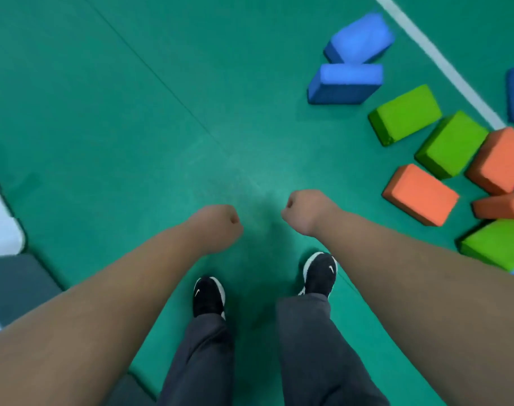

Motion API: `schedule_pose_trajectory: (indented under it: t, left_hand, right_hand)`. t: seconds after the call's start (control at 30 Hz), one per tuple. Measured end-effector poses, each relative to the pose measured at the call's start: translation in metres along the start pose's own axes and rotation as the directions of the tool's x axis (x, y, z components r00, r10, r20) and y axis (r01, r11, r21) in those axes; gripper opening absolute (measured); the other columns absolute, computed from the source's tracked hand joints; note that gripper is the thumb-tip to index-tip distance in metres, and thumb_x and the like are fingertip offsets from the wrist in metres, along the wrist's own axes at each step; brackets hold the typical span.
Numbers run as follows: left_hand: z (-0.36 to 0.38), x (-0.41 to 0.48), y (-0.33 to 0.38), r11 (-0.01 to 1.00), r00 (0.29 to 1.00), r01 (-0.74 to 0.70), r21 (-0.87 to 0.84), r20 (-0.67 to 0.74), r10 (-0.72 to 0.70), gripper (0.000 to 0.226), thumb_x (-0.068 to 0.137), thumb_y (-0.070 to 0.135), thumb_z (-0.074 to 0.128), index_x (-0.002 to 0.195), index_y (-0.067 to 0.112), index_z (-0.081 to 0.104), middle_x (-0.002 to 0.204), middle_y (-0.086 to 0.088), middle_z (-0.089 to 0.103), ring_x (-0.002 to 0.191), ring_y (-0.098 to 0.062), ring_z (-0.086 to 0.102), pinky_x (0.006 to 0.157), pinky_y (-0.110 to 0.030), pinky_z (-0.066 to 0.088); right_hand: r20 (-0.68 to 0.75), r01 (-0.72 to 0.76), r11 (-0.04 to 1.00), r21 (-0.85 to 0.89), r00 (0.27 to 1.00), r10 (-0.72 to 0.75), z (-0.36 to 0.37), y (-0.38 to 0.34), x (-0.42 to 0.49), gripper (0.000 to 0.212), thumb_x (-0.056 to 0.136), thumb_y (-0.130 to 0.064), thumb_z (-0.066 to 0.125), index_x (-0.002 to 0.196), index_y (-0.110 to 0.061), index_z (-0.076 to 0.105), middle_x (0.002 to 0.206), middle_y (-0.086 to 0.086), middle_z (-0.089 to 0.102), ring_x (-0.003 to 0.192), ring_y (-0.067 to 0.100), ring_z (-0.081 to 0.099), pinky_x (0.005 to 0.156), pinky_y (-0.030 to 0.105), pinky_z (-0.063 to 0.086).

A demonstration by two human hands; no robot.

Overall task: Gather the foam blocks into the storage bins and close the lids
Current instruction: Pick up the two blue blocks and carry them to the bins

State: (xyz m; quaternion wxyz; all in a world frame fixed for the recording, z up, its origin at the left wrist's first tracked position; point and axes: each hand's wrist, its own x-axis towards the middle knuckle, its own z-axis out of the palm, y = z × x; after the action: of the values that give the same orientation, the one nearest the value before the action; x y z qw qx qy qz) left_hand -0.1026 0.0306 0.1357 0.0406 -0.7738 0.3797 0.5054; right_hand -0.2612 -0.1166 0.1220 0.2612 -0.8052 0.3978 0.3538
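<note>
I'm standing in a sports hall or gym: green vinyl floor [132, 118], a white court line [437, 57] painted across it, foam blocks [405, 112] scattered about.

No words or numbers can be read anywhere here. The only brand mark I can make out is a small white swoosh logo on each black shoe: one on the left shoe [208, 297] at the lower centre of the frame, and one on the right shoe [320, 273] just right of it. The foam blocks [405, 114] on the right side carry no print, and the white line [437, 58] on the floor at upper right is plain.
</note>
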Motion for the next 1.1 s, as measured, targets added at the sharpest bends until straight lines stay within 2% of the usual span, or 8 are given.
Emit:
schedule_pose_trajectory:
  t: [0.13, 0.27, 0.33, 0.43, 0.57, 0.73, 0.93, 1.1]
  left_hand:
    - [0.004, 0.049, 0.056, 0.996, 0.999, 0.008, 0.085, 0.031, -0.011, 0.022, 0.096, 0.025, 0.050, 0.103, 0.013, 0.067, 0.101, -0.009, 0.073, 0.097, -0.030, 0.068, 0.077, -0.031, 0.053]
    - [-0.001, 0.094, 0.133, 0.986, 0.999, -0.026, 0.163, 0.041, 0.020, 0.026, 0.097, 0.023, 0.048, 0.105, 0.008, 0.068, 0.107, -0.013, 0.073, 0.102, -0.032, 0.068, 0.076, -0.030, 0.049]
    - [-0.009, 0.112, 0.176, 0.981, 0.997, -0.052, 0.188, 0.058, 0.042, 0.027, 0.097, 0.022, 0.048, 0.106, 0.006, 0.068, 0.108, -0.014, 0.073, 0.105, -0.033, 0.068, 0.076, -0.028, 0.047]
    - [-0.031, 0.140, 0.233, 0.991, 0.996, -0.080, 0.109, 0.052, 0.075, 0.027, 0.096, 0.022, 0.049, 0.103, 0.006, 0.069, 0.106, -0.014, 0.075, 0.103, -0.033, 0.070, 0.085, -0.034, 0.057]
    - [-0.062, 0.183, 0.286, 0.990, 0.994, -0.110, 0.083, 0.039, 0.107, 0.026, 0.096, 0.027, 0.050, 0.102, 0.009, 0.069, 0.107, -0.011, 0.076, 0.101, -0.031, 0.070, 0.090, -0.041, 0.059]
    - [-0.096, 0.248, 0.324, 0.980, 0.991, -0.130, 0.149, 0.063, 0.121, 0.024, 0.094, 0.024, 0.048, 0.096, 0.011, 0.069, 0.102, -0.008, 0.076, 0.100, -0.031, 0.070, 0.093, -0.038, 0.056]
    - [-0.151, 0.320, 0.352, 0.952, 0.980, -0.184, 0.246, 0.126, 0.157, 0.028, 0.095, 0.017, 0.046, 0.102, 0.005, 0.070, 0.108, -0.013, 0.073, 0.104, -0.035, 0.065, 0.084, -0.033, 0.052]
    - [-0.211, 0.376, 0.359, 0.936, 0.981, -0.194, 0.293, 0.079, 0.178, 0.022, 0.099, 0.019, 0.044, 0.100, 0.008, 0.064, 0.107, -0.014, 0.067, 0.090, -0.031, 0.055, 0.073, -0.030, 0.038]
  right_hand:
    - [0.030, -0.044, 0.998, 0.050, 0.999, 0.043, -0.003, 0.070, 0.023, 0.026, 0.096, -0.027, 0.050, 0.092, -0.006, 0.064, 0.098, 0.016, 0.067, 0.100, 0.036, 0.065, 0.072, 0.030, 0.045]
    - [0.035, -0.107, 0.987, 0.122, 0.994, 0.104, -0.027, 0.151, 0.041, 0.033, 0.097, -0.030, 0.049, 0.110, -0.007, 0.068, 0.112, 0.015, 0.070, 0.106, 0.036, 0.065, 0.079, 0.033, 0.051]
    - [0.024, -0.133, 0.981, 0.138, 0.991, 0.131, -0.046, 0.193, 0.041, 0.032, 0.095, -0.030, 0.049, 0.107, -0.008, 0.069, 0.110, 0.016, 0.071, 0.104, 0.036, 0.066, 0.080, 0.035, 0.054]
    - [-0.020, -0.159, 0.979, 0.131, 0.986, 0.163, -0.081, 0.248, 0.041, 0.032, 0.097, -0.029, 0.049, 0.104, -0.006, 0.070, 0.109, 0.018, 0.072, 0.107, 0.037, 0.067, 0.082, 0.035, 0.053]
    - [-0.103, -0.175, 0.981, 0.089, 0.978, 0.184, -0.132, 0.298, 0.056, 0.037, 0.099, -0.032, 0.050, 0.113, -0.005, 0.072, 0.116, 0.020, 0.072, 0.112, 0.038, 0.065, 0.086, 0.035, 0.051]
    - [-0.072, -0.209, 0.971, 0.117, 0.973, 0.218, -0.179, 0.322, 0.103, 0.030, 0.093, -0.030, 0.049, 0.097, -0.008, 0.069, 0.105, 0.017, 0.072, 0.093, 0.038, 0.069, 0.077, 0.039, 0.059]
    - [-0.005, -0.230, 0.966, 0.119, 0.973, 0.232, -0.232, 0.313, 0.168, 0.037, 0.099, -0.030, 0.049, 0.117, -0.005, 0.070, 0.123, 0.021, 0.069, 0.118, 0.038, 0.062, 0.088, 0.036, 0.051]
    - [0.004, -0.219, 0.966, 0.137, 0.975, 0.221, -0.282, 0.301, 0.236, 0.038, 0.101, -0.029, 0.047, 0.110, 0.001, 0.070, 0.120, 0.025, 0.069, 0.116, 0.039, 0.063, 0.085, 0.036, 0.049]
